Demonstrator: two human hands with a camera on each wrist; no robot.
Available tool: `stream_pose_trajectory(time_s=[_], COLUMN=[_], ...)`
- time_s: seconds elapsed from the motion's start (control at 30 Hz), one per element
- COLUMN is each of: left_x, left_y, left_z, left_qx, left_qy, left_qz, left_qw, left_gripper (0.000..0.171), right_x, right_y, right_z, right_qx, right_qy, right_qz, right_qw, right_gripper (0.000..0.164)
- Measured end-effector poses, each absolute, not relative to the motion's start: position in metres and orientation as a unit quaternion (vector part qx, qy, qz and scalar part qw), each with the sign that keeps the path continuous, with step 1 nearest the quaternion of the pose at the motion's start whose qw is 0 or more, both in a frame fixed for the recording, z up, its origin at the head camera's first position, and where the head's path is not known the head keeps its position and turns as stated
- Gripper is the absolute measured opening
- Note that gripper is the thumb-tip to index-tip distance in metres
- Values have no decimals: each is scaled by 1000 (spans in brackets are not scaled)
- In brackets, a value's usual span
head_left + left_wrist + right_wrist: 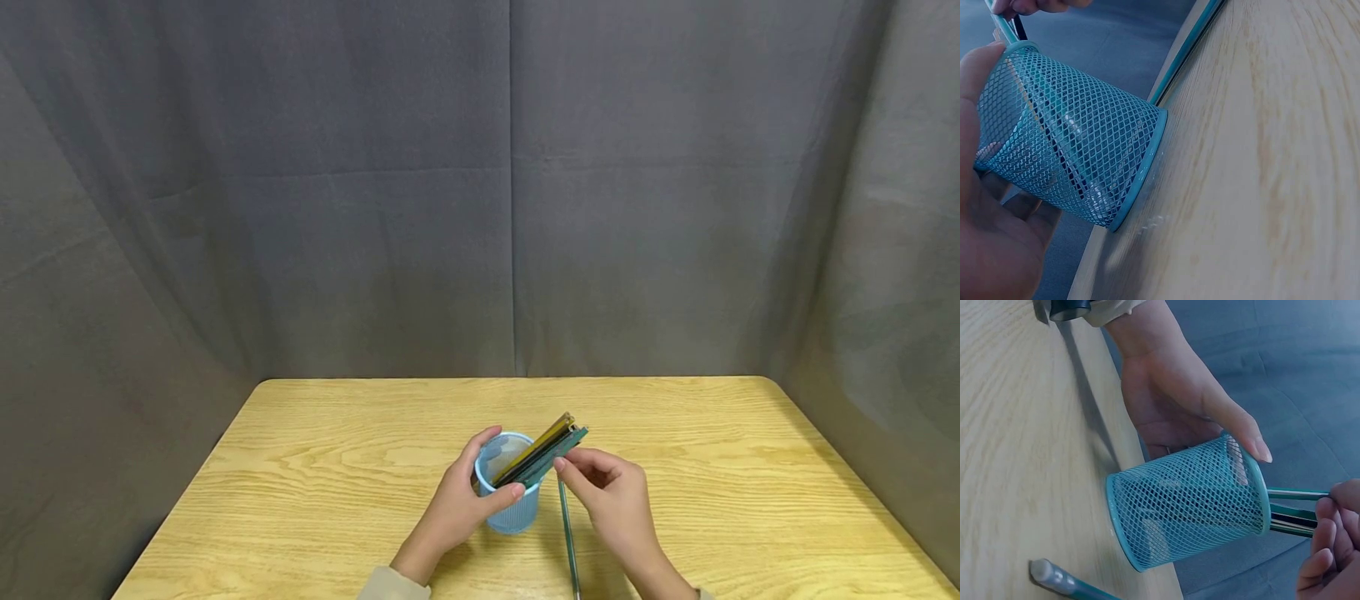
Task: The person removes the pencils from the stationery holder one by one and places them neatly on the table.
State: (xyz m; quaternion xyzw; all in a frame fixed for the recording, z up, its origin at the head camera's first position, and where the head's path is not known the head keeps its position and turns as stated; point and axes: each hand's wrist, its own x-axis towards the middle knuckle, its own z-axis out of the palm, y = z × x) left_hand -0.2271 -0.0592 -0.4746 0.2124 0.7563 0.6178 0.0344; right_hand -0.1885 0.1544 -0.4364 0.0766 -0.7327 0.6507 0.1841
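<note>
Two hands, one mesh cup, a bunch of pencils

So the blue mesh cup was in the lower middle of the head view, mouth tipped a bit. The left hand had it gripped from the left, thumb over the near rim, fingers round the far side. Couldn't really tell if the base was touching the table.

Several pencils, yellow, dark and green, stuck out of the mouth toward the upper right. Just right of the rim, the right hand had thumb and fingers closed in a narrow pinch on a green pencil in that bunch.

Another one, a loose pencil, lay on the wood below the right hand, running to the bottom edge. Grey curtain filled the top.
</note>
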Motion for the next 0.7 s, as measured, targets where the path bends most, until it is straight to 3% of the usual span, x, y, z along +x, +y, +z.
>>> stream_pose_trajectory(time_s=[0.7], left_x=[-230], left_y=[-60], left_z=[-481], left_qx=[206], left_qy=[763], left_qz=[611], left_qw=[31], left_gripper=[76], right_x=[-186], right_y=[164], right_z=[-423], right_qx=[80], right_qy=[-714], right_qz=[662], right_qw=[212], right_gripper=[8])
